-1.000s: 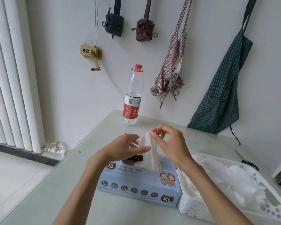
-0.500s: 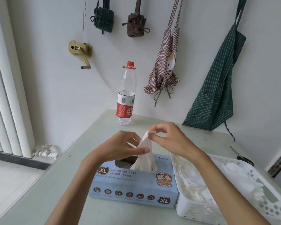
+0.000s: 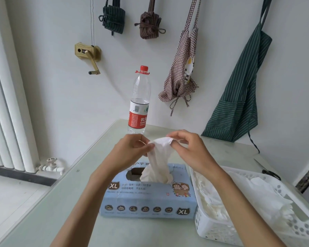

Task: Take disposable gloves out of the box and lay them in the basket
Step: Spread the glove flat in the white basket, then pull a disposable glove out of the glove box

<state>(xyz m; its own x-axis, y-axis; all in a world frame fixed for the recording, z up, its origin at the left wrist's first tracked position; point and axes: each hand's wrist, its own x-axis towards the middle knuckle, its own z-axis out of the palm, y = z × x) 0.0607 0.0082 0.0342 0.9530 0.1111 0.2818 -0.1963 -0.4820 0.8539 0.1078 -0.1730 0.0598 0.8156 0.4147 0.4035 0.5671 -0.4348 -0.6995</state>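
Note:
A light blue glove box (image 3: 147, 198) marked XL lies on the table in front of me. A white disposable glove (image 3: 159, 161) sticks up out of its top opening, its lower end still inside the box. My left hand (image 3: 128, 152) pinches the glove's top edge on the left. My right hand (image 3: 189, 150) pinches the same edge on the right, and the cuff is stretched between them above the box. A white perforated basket (image 3: 221, 230) stands right of the box with several white gloves lying in it.
A water bottle (image 3: 139, 102) with a red cap stands at the table's far edge by the wall. Scissors (image 3: 269, 171) lie at the far right behind the basket. Aprons hang on the wall. A white radiator stands at the left.
The two hands have spread the glove's top edge apart, so the cuff is now wider. The view has shifted slightly.

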